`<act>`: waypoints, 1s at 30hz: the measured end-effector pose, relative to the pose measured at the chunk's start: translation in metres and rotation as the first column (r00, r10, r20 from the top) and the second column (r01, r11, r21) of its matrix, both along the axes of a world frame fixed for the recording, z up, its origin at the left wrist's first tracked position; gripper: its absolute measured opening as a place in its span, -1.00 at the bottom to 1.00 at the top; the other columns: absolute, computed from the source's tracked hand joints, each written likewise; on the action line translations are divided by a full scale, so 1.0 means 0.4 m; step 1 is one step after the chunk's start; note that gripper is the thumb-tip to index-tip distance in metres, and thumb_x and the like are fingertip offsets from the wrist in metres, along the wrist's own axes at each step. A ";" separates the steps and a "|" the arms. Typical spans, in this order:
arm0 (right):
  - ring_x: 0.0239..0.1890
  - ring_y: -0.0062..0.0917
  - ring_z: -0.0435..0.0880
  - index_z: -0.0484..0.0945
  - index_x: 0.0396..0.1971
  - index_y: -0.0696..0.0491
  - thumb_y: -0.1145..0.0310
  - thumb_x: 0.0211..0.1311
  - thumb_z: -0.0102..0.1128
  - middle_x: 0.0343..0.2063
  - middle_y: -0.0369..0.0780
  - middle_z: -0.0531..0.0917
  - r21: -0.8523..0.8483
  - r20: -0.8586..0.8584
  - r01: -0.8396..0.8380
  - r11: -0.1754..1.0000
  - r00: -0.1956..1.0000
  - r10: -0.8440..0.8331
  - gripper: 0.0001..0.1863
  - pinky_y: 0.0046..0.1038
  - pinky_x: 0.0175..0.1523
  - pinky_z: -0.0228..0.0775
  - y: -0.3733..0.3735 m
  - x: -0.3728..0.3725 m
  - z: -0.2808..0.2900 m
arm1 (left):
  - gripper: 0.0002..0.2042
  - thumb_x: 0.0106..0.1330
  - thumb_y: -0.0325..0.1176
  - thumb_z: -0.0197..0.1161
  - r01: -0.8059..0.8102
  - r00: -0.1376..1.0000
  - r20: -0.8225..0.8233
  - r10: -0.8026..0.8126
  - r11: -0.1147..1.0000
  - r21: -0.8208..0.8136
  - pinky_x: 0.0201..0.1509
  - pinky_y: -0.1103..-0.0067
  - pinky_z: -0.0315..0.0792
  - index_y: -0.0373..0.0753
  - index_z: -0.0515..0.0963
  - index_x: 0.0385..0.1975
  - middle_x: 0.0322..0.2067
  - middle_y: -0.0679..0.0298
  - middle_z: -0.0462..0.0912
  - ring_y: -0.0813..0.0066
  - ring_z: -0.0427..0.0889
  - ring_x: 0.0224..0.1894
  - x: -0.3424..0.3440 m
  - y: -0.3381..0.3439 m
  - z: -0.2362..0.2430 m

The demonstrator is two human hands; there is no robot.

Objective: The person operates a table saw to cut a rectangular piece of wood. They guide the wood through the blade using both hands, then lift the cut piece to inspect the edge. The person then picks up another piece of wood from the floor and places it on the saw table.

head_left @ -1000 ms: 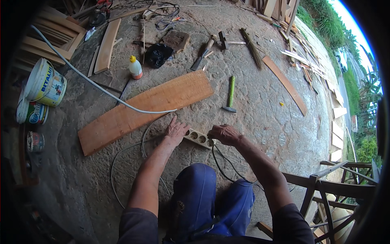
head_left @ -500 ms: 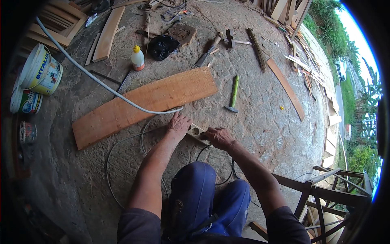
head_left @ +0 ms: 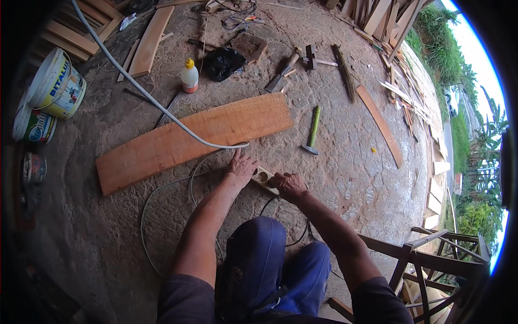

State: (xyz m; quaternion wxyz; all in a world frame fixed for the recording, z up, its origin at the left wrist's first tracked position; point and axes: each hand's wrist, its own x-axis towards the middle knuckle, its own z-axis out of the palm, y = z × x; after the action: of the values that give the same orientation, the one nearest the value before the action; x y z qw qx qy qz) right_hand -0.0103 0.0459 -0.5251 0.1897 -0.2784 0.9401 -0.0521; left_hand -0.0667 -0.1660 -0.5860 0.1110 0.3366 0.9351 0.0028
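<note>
A pale power strip (head_left: 263,176) with round sockets lies at a slant on the rough ground before my knees. My left hand (head_left: 242,166) grips its left end, the forefinger stretched toward a thick grey hose or cable (head_left: 213,144). Around the strip's right end the fingers of my right hand (head_left: 290,187) are closed; whether they also pinch a plug there is hidden. A dark cord (head_left: 264,207) runs down from beneath that hand, and a thinner grey cord (head_left: 156,190) loops away from the left one. Just beyond lies a broad reddish-brown wooden plank (head_left: 199,135).
A green-handled hammer (head_left: 314,129) lies right of the plank. Beyond it are a glue bottle (head_left: 189,76), a black plastic bag (head_left: 223,63) and a hatchet-like tool (head_left: 283,71). Buckets (head_left: 58,83) stand at left; a dark wooden frame (head_left: 431,259) is near my right elbow.
The view has shifted slightly, so the surroundings sit a little differently. Both hands stay at the power strip, with the right one's fingers slightly shifted on its end.
</note>
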 end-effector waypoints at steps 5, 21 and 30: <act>-0.18 -0.35 0.63 0.63 -0.22 -0.17 0.45 0.11 0.17 -0.28 -0.27 0.61 -0.049 -0.117 -0.116 0.992 0.987 0.110 -0.75 -0.29 -0.11 0.52 0.002 -0.006 -0.031 | -0.64 0.40 -0.32 -0.07 0.006 0.999 0.049 -0.004 0.999 -0.038 0.46 0.09 -0.09 0.02 0.44 0.16 0.00 0.34 0.55 0.38 0.48 0.15 -0.006 0.002 0.006; -0.14 -0.26 0.61 0.61 -0.36 -0.02 0.43 0.16 0.07 -0.31 -0.19 0.64 -0.066 0.066 -0.033 0.997 0.997 0.037 -0.88 -0.24 -0.05 0.50 0.026 -0.022 -0.064 | -0.63 0.40 -0.31 -0.06 0.024 0.999 -0.048 -0.024 1.000 0.005 0.46 0.17 -0.05 0.01 0.44 0.18 -0.02 0.35 0.56 0.37 0.50 0.11 0.003 0.006 -0.011; -0.23 -0.31 0.66 0.65 -0.19 -0.12 0.40 0.19 0.06 -0.33 -0.24 0.63 -0.159 0.071 0.064 0.985 0.996 -0.053 -0.76 -0.27 -0.18 0.53 0.011 -0.006 -0.016 | -0.61 0.36 -0.33 -0.01 -0.037 0.999 -0.003 0.037 0.995 0.093 0.46 0.16 -0.04 0.03 0.42 0.20 -0.02 0.34 0.56 0.33 0.52 0.10 0.005 0.001 -0.036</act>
State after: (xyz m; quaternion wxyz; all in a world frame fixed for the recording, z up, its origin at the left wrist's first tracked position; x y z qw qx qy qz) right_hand -0.0126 0.0501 -0.5315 0.1963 -0.2631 0.9337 -0.1428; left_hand -0.0648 -0.1655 -0.6005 0.0929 0.3239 0.9403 0.0478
